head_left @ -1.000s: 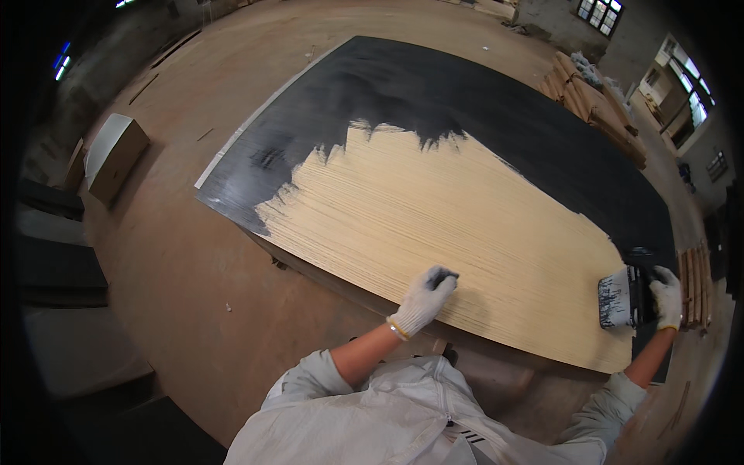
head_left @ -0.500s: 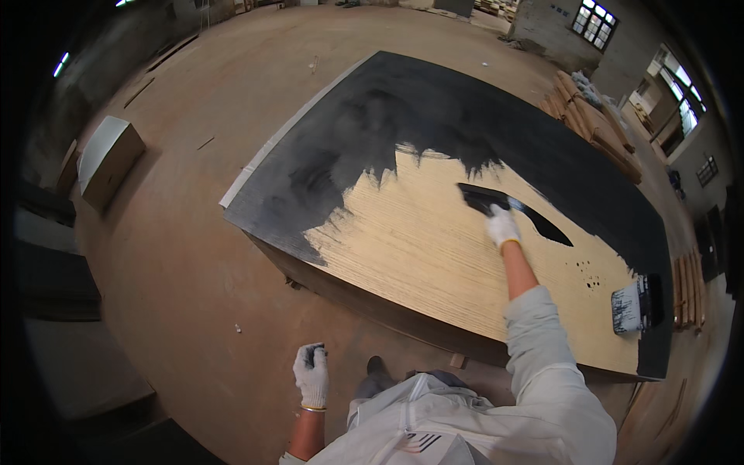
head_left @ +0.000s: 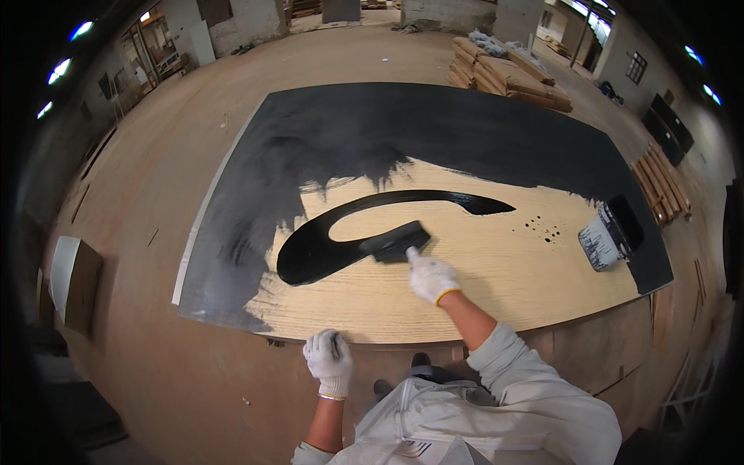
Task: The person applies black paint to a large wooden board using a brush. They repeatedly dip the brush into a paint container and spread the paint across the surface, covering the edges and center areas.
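Note:
A big flat panel (head_left: 480,298) of pale grained wood lies before me, partly coated in black. My right hand (head_left: 433,280), in a white glove, is closed on a wide black paint-smeared spreader (head_left: 397,242) held against the panel; whether its edge is bristle or blade cannot be told. Behind it curves a thick glossy band of black paint (head_left: 306,252), bending back to the right. My left hand (head_left: 328,359), gloved with dark-stained fingers, is curled shut by the panel's near edge. A paint-streaked white pail (head_left: 603,242) with a black mouth rests on the panel's right side.
Black paint spots (head_left: 542,230) dot the wood near the pail. Wrapped brown bundles (head_left: 504,74) are stacked beyond the far edge, and more long bundles (head_left: 660,184) lie right. A pale-topped box (head_left: 76,283) stands on the floor at left.
My right hand has swept the spreader left and back round toward me, leaving a long curved black band. My left hand has come up to the near edge. The view has turned.

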`<state>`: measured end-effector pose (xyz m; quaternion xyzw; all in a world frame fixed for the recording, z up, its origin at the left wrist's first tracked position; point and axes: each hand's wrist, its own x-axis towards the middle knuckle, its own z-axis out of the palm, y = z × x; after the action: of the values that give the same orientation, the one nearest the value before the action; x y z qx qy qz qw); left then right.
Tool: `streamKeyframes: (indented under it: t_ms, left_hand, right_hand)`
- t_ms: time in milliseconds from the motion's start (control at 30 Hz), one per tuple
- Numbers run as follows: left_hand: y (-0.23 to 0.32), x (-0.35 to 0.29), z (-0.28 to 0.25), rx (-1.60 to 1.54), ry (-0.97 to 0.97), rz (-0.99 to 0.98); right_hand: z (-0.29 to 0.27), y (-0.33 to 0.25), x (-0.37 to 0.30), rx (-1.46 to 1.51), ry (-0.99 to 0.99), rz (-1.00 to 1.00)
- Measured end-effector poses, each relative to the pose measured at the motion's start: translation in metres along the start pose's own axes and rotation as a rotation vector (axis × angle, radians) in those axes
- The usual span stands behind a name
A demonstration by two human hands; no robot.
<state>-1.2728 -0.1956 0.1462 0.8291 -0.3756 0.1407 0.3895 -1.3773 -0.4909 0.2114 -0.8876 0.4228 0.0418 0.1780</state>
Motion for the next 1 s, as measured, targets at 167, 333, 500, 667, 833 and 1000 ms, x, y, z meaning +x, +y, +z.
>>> streamKeyframes:
  t_ms: [167,333,500,667,833,1000]
  left_hand:
    - [0.022,0.036,0.052,0.153,0.016,0.094]
    - [0.017,0.038,0.062,0.153,-0.005,0.143]
    - [0.013,0.030,0.046,0.212,-0.050,0.089]
    - [0.018,0.032,0.053,0.209,-0.062,0.062]
    - [0.025,0.038,0.060,0.185,-0.084,0.101]
    - [0.023,0.036,0.055,0.187,-0.063,0.053]
  right_hand:
    - [-0.076,0.110,0.110,0.050,0.096,0.233]
    - [-0.112,0.137,0.164,0.031,0.064,0.280]
    - [-0.099,0.183,0.102,0.078,0.026,0.233]
    - [-0.148,0.344,0.054,0.007,0.149,0.601]
    - [-0.160,0.425,0.050,-0.077,0.227,0.615]
    - [-0.083,0.308,-0.027,-0.122,0.132,0.384]
